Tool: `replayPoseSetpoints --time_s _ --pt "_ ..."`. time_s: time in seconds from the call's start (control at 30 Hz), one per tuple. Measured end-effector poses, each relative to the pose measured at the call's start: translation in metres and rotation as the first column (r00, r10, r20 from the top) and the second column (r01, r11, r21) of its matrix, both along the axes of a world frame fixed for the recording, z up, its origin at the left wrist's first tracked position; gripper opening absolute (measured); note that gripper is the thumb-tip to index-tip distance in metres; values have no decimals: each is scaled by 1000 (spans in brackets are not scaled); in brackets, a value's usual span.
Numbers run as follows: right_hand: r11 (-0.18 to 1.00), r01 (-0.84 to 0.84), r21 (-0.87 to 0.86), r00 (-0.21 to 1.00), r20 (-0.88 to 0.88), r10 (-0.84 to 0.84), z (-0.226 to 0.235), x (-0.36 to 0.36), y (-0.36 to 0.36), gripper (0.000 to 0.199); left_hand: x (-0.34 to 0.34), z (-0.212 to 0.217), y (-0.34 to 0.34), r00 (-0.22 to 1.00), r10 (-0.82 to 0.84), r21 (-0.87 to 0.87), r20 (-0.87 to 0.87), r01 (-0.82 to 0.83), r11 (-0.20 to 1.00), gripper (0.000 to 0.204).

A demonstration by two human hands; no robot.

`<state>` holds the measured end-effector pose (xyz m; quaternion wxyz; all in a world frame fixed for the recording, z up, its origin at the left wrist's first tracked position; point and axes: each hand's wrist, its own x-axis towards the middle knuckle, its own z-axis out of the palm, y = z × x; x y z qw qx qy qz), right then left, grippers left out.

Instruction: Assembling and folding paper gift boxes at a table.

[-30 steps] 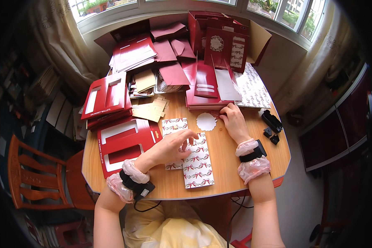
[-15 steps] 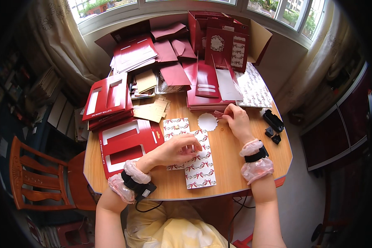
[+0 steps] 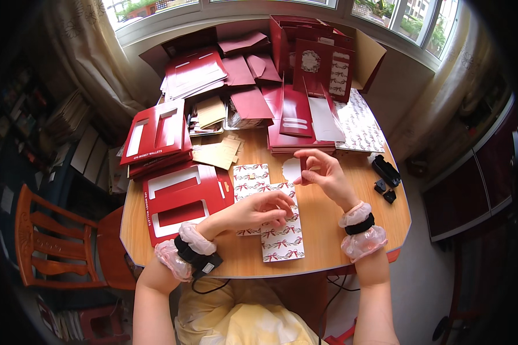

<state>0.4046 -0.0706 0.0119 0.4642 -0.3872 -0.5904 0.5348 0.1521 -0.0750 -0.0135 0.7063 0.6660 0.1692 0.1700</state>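
My left hand [image 3: 262, 210] is over a narrow white card [image 3: 282, 241] printed with red bows and green sprigs. Its fingers are loosely bent and apart, with nothing visible in them; whether they touch the card is unclear. A similar patterned card [image 3: 250, 172] lies partly under the first, with a small gold spot on it. To the right, my right hand [image 3: 325, 178] pinches a small dark red strip [image 3: 304, 163] between thumb and fingers. Behind those fingertips a white scalloped paper round [image 3: 291, 168] lies on the table, partly covered.
Red window-cut card sleeves [image 3: 155, 135] are stacked at left, another [image 3: 184, 201] lying flat nearer me. Tan card pieces [image 3: 216, 154] lie beyond the patterned cards. Dark red folders [image 3: 299, 144] and a red box [image 3: 282, 40] stand behind. Black plastic parts [image 3: 385, 171] sit at the right edge.
My right hand has drawn nearer and slightly left with the red strip, its fingers now partly over the white round. My left hand has shifted slightly right over the patterned card.
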Motion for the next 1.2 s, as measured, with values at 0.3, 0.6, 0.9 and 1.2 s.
replayPoseSetpoints --time_s 0.3,0.6,0.9,1.2 --pt "995 -73 73 997 -27 75 -19 -19 -6 10 -1 -1 2 994 103 -192 -45 -110 975 29" --pt "953 -135 -271 986 59 156 13 3 -18 23 6 -1 4 995 103 -262 -13 -103 960 26" --pt "894 -325 -309 942 -19 335 -2 -2 -17 19 5 -10 3 996 84 -84 34 -81 993 18" --pt "930 -217 297 930 352 105 0 -16 -14 15 -4 -12 8 993 115 -287 -23 -116 951 21"
